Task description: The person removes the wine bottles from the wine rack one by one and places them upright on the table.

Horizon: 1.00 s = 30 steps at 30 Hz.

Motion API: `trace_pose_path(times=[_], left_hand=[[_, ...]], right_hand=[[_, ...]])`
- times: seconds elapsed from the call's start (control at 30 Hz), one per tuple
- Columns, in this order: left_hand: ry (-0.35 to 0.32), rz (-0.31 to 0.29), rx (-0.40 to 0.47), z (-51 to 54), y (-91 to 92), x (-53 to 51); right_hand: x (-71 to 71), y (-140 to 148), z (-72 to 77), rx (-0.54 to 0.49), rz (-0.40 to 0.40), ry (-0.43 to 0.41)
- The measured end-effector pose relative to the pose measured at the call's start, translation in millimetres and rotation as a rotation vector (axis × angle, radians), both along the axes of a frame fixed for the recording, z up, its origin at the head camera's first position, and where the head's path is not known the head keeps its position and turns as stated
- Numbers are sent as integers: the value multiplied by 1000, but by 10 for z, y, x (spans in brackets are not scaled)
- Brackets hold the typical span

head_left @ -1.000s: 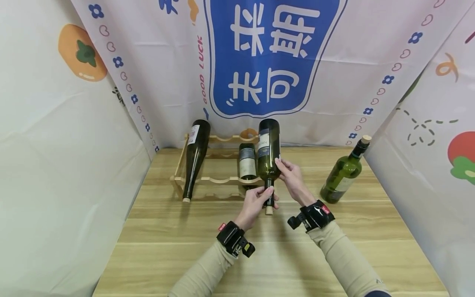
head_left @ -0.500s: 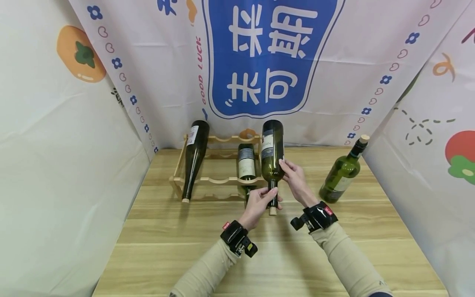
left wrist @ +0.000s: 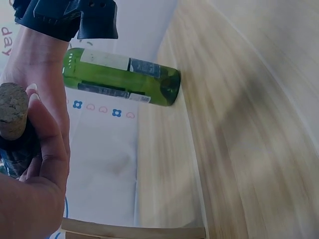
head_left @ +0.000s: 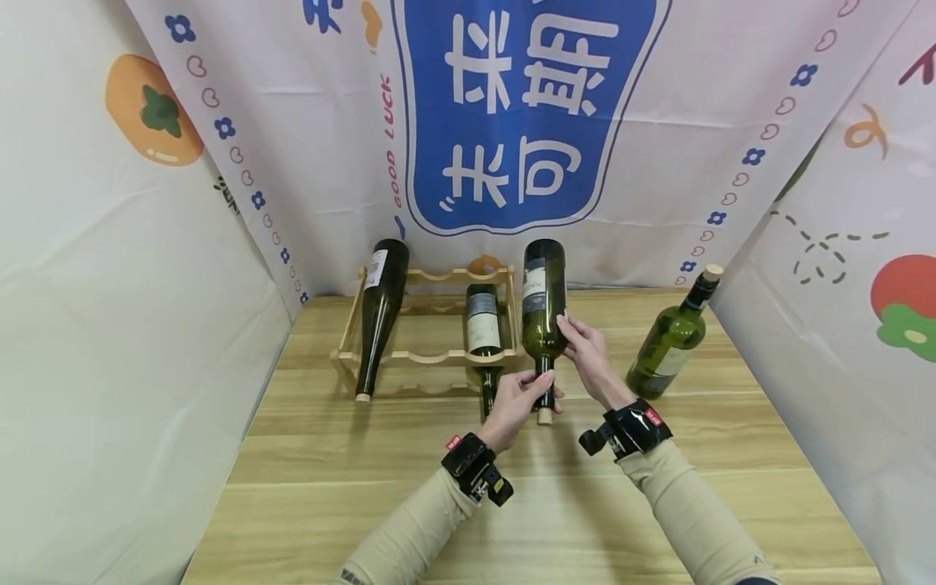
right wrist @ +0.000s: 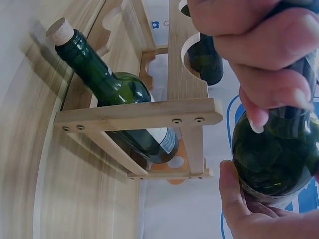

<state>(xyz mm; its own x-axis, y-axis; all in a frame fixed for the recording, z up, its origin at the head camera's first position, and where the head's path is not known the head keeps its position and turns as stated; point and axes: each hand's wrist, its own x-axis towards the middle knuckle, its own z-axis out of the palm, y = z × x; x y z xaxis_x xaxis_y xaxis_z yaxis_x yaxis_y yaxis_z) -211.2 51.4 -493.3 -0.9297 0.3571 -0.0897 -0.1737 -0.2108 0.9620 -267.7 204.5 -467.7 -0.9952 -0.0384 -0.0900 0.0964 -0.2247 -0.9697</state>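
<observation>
At the left, a dark bottle lies across the top of the wooden rack, with a second bottle in the tier below. The left hand grips the neck of the held bottle, raised just beside the rack's right end, cork toward the person; the right hand clasps its body. Good handling likely means sharing the weight between both hands and keeping the glass off the rack's end. Farther right, a green bottle stands on the desk.
</observation>
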Motion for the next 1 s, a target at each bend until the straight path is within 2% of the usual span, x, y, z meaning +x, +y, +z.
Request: trace_pose_path(times=[0.3, 0.63, 1.0], left_hand=[[-5, -17, 1, -35, 47, -5], [-9, -30, 17, -23, 109, -8], [-13, -55, 38, -123, 173, -35]], right_hand=[[14, 67, -27, 7, 3, 0], [15, 144, -38, -4, 2, 3], [34, 219, -99, 23, -20, -20]])
